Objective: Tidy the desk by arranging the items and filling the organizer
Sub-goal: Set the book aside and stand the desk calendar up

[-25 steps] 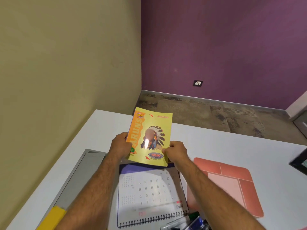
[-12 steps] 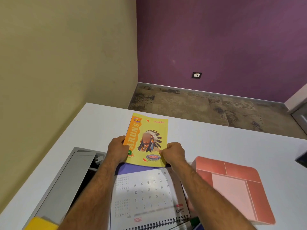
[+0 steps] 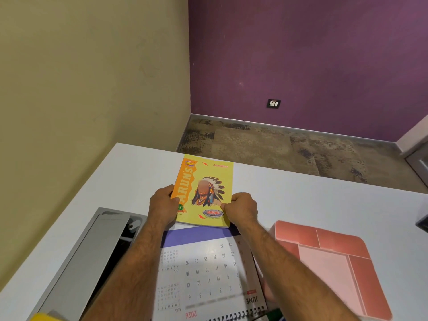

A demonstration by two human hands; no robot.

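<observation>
Both hands grip a yellow notebook on the white desk — left hand at its spine edge, right hand at its right edge. Nearer lies a spiral calendar; a pink organizer lies right, a grey cable hatch left.

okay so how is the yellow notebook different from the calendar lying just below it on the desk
The yellow notebook is gripped at its sides by the left hand and right hand; the calendar lies untouched. The notebook's cover is bright yellow and orange with a feathered-headdress picture; the calendar shows a white date grid under a purple band. The calendar has a spiral binding and looks larger; no spiral shows on the notebook. Both are flat paper items on the white desk.
</observation>
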